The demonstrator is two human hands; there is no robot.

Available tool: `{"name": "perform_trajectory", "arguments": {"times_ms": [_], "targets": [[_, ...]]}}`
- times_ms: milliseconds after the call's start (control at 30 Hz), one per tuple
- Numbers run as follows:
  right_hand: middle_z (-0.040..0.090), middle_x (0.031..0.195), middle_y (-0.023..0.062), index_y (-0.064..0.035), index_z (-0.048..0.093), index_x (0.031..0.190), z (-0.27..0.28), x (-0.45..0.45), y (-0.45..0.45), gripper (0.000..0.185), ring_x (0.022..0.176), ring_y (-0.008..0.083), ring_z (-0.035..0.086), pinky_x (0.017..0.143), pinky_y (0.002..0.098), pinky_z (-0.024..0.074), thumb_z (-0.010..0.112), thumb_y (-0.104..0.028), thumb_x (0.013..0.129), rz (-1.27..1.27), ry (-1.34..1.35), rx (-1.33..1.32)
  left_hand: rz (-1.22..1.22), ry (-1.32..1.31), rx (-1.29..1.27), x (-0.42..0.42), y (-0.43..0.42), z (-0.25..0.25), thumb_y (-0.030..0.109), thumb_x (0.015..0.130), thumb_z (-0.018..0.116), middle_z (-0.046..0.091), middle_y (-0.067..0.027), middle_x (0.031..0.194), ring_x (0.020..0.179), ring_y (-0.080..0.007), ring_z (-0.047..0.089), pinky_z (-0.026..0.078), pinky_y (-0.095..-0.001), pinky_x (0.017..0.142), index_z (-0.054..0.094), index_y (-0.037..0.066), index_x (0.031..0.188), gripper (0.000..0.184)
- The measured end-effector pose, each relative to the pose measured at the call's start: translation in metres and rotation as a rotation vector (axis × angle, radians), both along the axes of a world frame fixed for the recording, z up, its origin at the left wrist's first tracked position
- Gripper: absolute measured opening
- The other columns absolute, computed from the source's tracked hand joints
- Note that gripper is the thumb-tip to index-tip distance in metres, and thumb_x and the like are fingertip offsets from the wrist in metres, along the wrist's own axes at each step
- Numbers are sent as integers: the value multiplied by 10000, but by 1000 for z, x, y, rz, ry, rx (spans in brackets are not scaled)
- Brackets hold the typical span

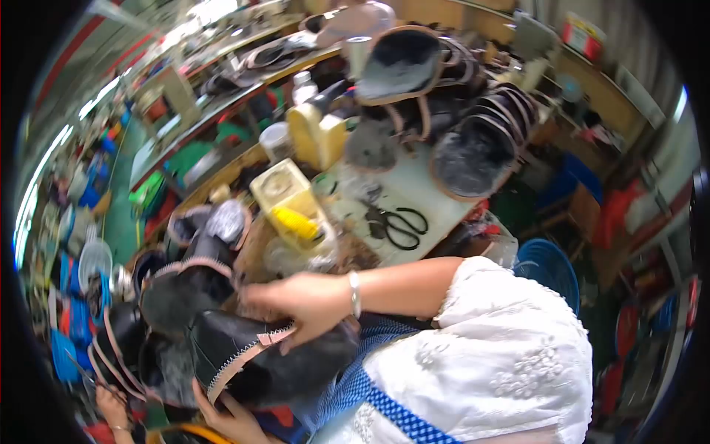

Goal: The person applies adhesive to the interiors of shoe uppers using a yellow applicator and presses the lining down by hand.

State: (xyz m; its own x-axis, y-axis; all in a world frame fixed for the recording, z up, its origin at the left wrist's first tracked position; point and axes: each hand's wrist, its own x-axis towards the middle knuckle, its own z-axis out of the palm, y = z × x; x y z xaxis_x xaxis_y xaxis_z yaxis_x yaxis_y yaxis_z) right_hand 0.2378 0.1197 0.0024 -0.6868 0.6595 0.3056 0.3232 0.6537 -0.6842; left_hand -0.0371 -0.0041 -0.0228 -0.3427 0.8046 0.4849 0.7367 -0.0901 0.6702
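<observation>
A black leather shoe upper [222, 344] with a pink, zigzag-stitched edge lies in front of my body. Below, my left hand [229, 418] holds its lower edge, thumb up against the pink border. My right hand [307, 303], with a bangle at the wrist, reaches over the upper's top side. Its thumb is beside the pink edge, while the other fingers are smeared by motion. Whether they grip anything cannot be made out. More dark uppers [185, 296] are heaped just past the held one.
Black scissors [397, 226] lie on a pale board [347, 200]. Nearby stands a cream plastic container [285, 185] with a yellow object [296, 222] in it. Stacked black uppers [473, 152] rise behind. At lower left is another person's hand [112, 407]. A blue basket [547, 270] stands at right.
</observation>
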Motion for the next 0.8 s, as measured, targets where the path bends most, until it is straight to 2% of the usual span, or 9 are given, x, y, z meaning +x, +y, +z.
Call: {"name": "perform_trajectory", "arguments": {"times_ms": [33,100,200,300,367,500,600,767,800], "targets": [[642,1100,172,-56,489,1294,5,-1,-5,715,961,311,626,865,386,497,810,-305,706,102,-155,-198,-30,92,13,11,-2,10,27,929,528,587,-193,1193,1035,-244,596,471,-361,891,515,-43,1236,315],[668,1014,164,-56,538,1249,6,18,-2,565,897,285,648,824,353,514,761,-264,773,-91,-20,-233,-105,256,37,53,-1,57,133,918,602,530,-226,1250,1086,-357,557,446,-415,945,466,-63,1253,411],[680,1018,133,-43,618,1142,-5,74,7,283,865,200,641,806,333,507,660,-152,884,-326,510,86,-360,-295,227,52,14,34,91,932,580,551,-199,1231,1098,-299,561,451,-381,938,471,-60,1256,374],[664,905,28,-21,644,1054,13,169,-13,233,822,78,572,767,276,485,660,-201,906,-753,781,-409,-310,-264,198,47,24,10,35,944,537,565,-167,1213,1100,-263,559,449,-351,937,471,-47,1269,341],[659,881,-10,-22,654,1029,1,224,-25,204,785,63,572,756,264,479,663,-183,904,-943,1049,-212,-335,-265,40,44,26,-5,13,939,541,586,-155,1171,1067,-246,567,444,-340,941,507,-47,1233,303],[661,1008,27,-4,638,1090,-82,313,-59,225,898,106,589,819,276,463,638,-139,911,-1306,1215,104,-337,-217,-75,47,36,-45,13,923,577,609,-142,1121,1033,-223,573,456,-338,926,559,-47,1163,247],[667,1040,69,33,609,1122,-177,369,-52,253,921,155,596,854,296,454,612,-114,916,-1852,1188,156,-361,-175,-170,48,47,-60,105,926,609,602,-141,1080,991,-248,581,480,-361,874,552,-39,1136,261],[646,1072,183,92,553,1132,-176,392,35,316,1002,286,611,916,338,438,612,-75,871,-2219,834,407,-396,-213,-223,52,66,-77,11,915,546,511,-120,1278,1052,-183,561,463,-295,873,574,-25,1078,169],[550,1054,248,48,530,1037,-177,395,54,351,1033,419,511,959,432,394,644,-180,795,-2326,598,506,-391,-219,-220,59,65,-72,-2,900,546,506,-127,1281,1054,-203,565,474,-302,862,565,-35,1108,212]]}}
